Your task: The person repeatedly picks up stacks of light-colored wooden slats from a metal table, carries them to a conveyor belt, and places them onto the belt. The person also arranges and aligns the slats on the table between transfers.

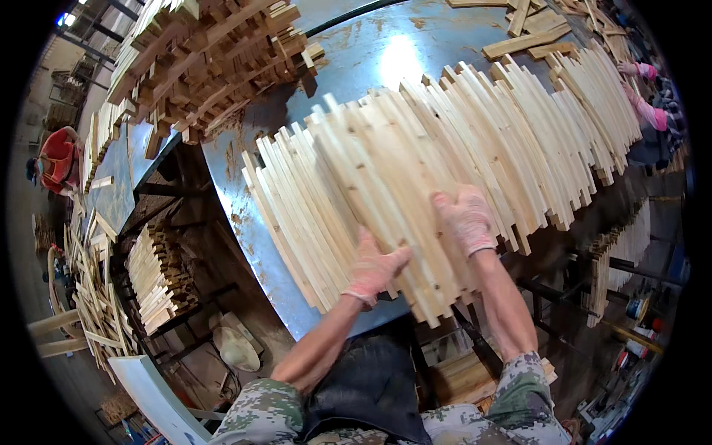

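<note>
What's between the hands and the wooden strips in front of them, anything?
Only the pinkish gloves. The left hand and right hand appear to touch the middle bunch of wooden strips from either side; nothing else visible blocks them.

Worn at head height, as the left one of a side-by-side pair. Looks steeply down and forward, over a black cloth apron [363,386] at the lower edge, onto pale pink-gloved hands [469,221] close to the centre and a blue-grey metal surface [341,63] reaching away beyond. Takes in a wide, upright, unmirrored circle, bending straight edges toward the rim.
</note>
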`<state>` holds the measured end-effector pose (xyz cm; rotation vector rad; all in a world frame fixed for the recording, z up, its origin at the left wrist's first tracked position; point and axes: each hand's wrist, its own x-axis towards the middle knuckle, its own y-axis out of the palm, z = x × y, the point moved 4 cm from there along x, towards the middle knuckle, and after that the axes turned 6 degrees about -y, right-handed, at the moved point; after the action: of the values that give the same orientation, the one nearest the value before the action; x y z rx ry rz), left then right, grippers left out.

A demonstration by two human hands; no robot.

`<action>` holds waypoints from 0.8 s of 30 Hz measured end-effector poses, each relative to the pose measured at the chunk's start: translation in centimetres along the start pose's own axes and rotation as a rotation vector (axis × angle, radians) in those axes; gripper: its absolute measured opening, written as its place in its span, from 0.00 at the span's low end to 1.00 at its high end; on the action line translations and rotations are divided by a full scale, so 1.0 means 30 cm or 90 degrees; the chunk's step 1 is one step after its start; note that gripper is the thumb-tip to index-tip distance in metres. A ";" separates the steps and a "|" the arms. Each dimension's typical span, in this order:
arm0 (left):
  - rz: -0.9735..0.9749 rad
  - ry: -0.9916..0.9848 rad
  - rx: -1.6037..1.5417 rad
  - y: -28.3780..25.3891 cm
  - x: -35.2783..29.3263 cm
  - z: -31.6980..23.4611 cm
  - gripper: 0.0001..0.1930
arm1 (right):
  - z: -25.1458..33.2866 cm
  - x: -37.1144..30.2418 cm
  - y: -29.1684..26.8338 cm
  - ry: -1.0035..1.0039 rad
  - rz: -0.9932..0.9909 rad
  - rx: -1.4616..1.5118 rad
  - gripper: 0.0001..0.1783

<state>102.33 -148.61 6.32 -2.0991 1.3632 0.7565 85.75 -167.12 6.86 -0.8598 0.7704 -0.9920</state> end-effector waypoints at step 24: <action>-0.164 -0.022 -0.101 -0.863 0.137 0.774 0.32 | -0.143 -0.816 0.263 0.186 -0.218 0.201 0.44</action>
<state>123.70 -126.05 -9.80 -2.3159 1.0164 0.8099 76.44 -143.30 1.79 -0.5870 0.6972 -1.5236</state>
